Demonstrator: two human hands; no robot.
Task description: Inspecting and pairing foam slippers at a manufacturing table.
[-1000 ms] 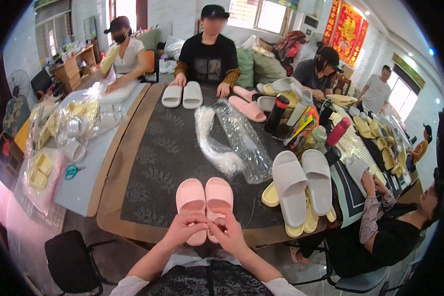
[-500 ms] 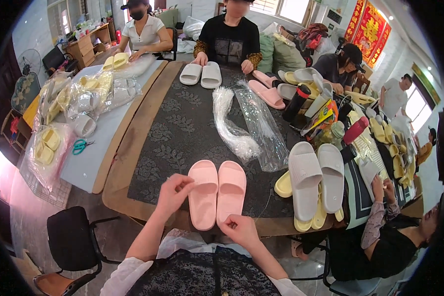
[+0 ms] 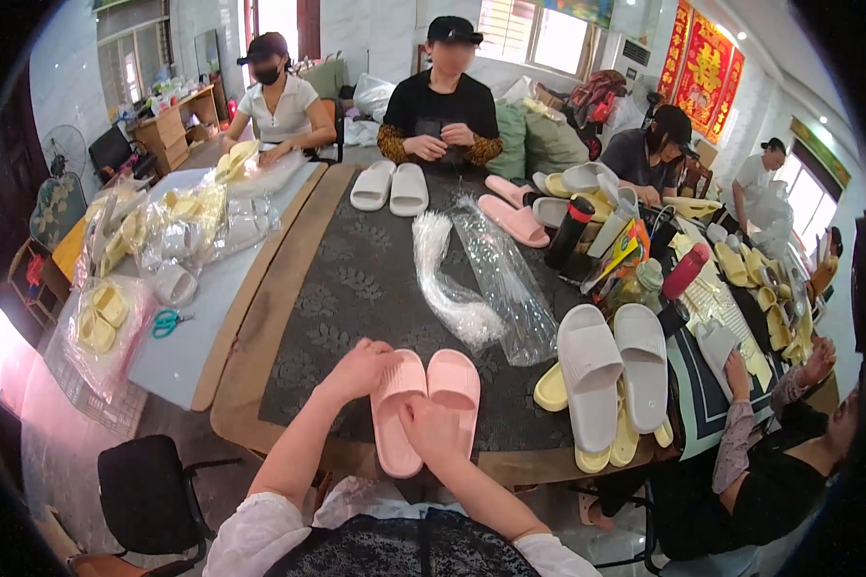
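Note:
Before me on the dark patterned table mat lies a pair of pink slippers, the left pink slipper (image 3: 397, 447) and the right pink slipper (image 3: 455, 383), toes pointing away. My left hand (image 3: 361, 369) is closed at the left edge of the left slipper's strap, its fingers bent against it. Across the left slipper's foot opening reaches my right hand (image 3: 433, 430), fingers bunched at the strap's rear edge. Whatever they may pinch is too small to see. A bundle of thin white plastic strands (image 3: 440, 279) lies beyond the slippers, beside a clear plastic bag of strands (image 3: 508, 288).
Grey slippers (image 3: 590, 380) rest on yellow ones at the right. Bottles, including a black tumbler (image 3: 570, 231), stand behind them. Teal scissors (image 3: 171, 323) and bagged slippers (image 3: 106, 317) lie on the left table. Across from me a person sits behind light grey slippers (image 3: 409, 189); other people work around.
My right hand has moved from the right slipper's heel up to the left slipper's strap. My left hand has come onto that strap. The person opposite has brought both hands together.

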